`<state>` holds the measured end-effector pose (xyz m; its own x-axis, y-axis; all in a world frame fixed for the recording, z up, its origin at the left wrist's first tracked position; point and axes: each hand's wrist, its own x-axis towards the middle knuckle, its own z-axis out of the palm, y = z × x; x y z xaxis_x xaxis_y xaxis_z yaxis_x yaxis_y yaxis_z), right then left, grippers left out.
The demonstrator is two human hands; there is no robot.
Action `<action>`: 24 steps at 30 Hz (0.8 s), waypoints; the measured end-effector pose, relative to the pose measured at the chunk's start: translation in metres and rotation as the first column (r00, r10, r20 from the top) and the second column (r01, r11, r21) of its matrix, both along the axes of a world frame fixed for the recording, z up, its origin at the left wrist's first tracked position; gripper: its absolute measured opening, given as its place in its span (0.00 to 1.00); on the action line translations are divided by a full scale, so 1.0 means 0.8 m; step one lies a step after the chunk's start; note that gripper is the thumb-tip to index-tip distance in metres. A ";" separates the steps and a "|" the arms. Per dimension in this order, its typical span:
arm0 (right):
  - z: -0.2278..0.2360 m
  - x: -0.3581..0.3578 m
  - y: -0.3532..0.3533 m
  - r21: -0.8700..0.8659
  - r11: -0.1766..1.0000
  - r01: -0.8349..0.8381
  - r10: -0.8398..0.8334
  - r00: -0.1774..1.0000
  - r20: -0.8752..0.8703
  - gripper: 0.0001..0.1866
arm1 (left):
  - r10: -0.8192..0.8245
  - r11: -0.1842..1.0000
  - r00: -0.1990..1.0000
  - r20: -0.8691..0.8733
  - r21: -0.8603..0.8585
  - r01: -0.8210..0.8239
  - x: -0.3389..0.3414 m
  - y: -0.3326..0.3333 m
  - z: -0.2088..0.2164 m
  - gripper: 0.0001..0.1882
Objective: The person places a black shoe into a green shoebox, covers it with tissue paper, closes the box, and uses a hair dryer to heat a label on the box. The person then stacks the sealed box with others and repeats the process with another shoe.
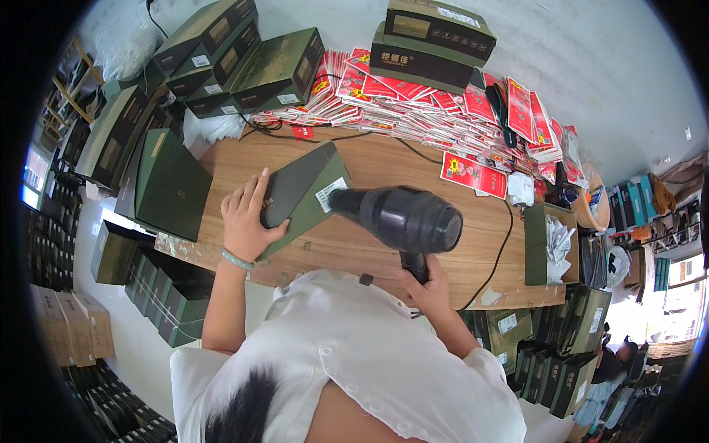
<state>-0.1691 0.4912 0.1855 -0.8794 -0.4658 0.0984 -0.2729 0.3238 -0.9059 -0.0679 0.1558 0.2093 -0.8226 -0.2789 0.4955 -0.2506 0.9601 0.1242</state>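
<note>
My right hand (430, 286) is wrapped round the handle of a black hair dryer (402, 218). The dryer's nozzle points left, right over a white label (330, 194) on the end of a dark green shoebox (314, 203). Whether the nozzle touches the label I cannot tell. My left hand (251, 218), a pale bangle at its wrist, lies on the left side of this box with fingers spread and thumb along its near face. The box rests tilted on the wooden table (421, 277).
Red-and-white printed cards (413, 103) lie heaped along the back, with two stacked shoeboxes (436, 44) above them. More green boxes (173, 184) stand at the left. A black cord (509, 236) runs down the right. An open box (554, 244) holds crumpled paper.
</note>
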 end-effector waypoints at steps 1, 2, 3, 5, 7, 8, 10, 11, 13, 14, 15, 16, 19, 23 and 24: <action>0.006 0.002 0.001 0.011 1.000 0.005 -0.005 0.999 0.041 0.21 | -0.002 1.000 1.000 -0.002 0.000 0.002 -0.001 -0.001 0.000 0.55; 0.003 0.004 0.002 0.029 1.000 -0.005 0.006 1.000 -0.011 0.21 | -0.005 1.000 1.000 -0.005 0.000 0.005 -0.001 -0.001 0.000 0.55; -0.001 0.005 0.003 0.047 0.999 -0.016 0.019 0.998 -0.064 0.22 | -0.001 1.000 1.000 -0.002 0.011 0.001 -0.001 -0.003 0.000 0.54; -0.005 0.006 0.007 0.036 0.999 -0.039 0.040 0.999 -0.016 0.22 | 0.005 0.999 1.000 0.003 0.032 -0.005 -0.002 -0.006 -0.003 0.53; -0.006 0.007 0.012 -0.024 0.998 -0.051 0.055 0.981 0.188 0.23 | 0.009 1.000 1.000 0.000 0.027 -0.009 -0.003 -0.008 -0.004 0.53; -0.009 0.007 0.012 -0.005 0.996 -0.086 0.086 0.996 0.039 0.23 | 0.011 1.000 1.000 -0.001 0.024 -0.011 -0.003 -0.009 -0.004 0.53; -0.016 0.003 0.009 0.048 0.989 -0.140 0.148 0.955 -0.258 0.25 | 0.008 1.000 1.000 -0.001 0.024 -0.008 -0.004 -0.008 -0.002 0.52; -0.015 0.004 0.009 0.036 0.993 -0.116 0.120 0.982 -0.147 0.24 | 0.007 1.000 1.000 -0.001 0.024 -0.007 -0.004 -0.008 -0.002 0.52; -0.011 0.007 0.011 0.022 0.998 -0.066 0.064 0.995 0.079 0.24 | 0.009 1.000 1.000 -0.002 0.026 -0.009 -0.005 -0.008 -0.002 0.52; -0.008 0.008 0.010 0.045 0.997 -0.054 0.050 0.995 0.088 0.24 | 0.011 1.000 1.000 -0.003 0.027 -0.011 -0.005 -0.007 -0.002 0.52; -0.006 0.008 0.008 0.069 0.997 -0.043 0.037 0.995 0.097 0.24 | 0.012 1.000 1.000 -0.004 0.024 -0.012 -0.005 -0.007 -0.002 0.52; -0.005 0.008 0.007 0.092 0.995 -0.032 0.023 0.994 0.105 0.24 | 0.012 1.000 1.000 -0.005 0.022 -0.012 -0.005 -0.007 -0.002 0.52; -0.006 0.006 0.008 0.079 0.996 -0.028 0.018 0.991 0.133 0.23 | 0.016 1.000 1.000 0.001 0.004 -0.016 -0.004 -0.007 -0.003 0.52; 0.006 0.008 0.003 0.049 0.999 -0.014 0.002 0.972 0.235 0.29 | 0.018 1.000 1.000 0.005 0.003 -0.018 -0.002 -0.006 -0.004 0.52; -0.006 0.004 0.002 0.016 0.999 -0.039 0.038 0.998 0.047 0.27 | 0.021 1.000 1.000 0.008 -0.002 -0.021 -0.003 -0.005 -0.003 0.52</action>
<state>-0.1657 0.4925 0.1807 -0.8644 -0.5004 0.0496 -0.2428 0.3291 -0.9126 -0.0700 0.1515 0.2067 -0.8209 -0.2950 0.4890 -0.2713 0.9549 0.1205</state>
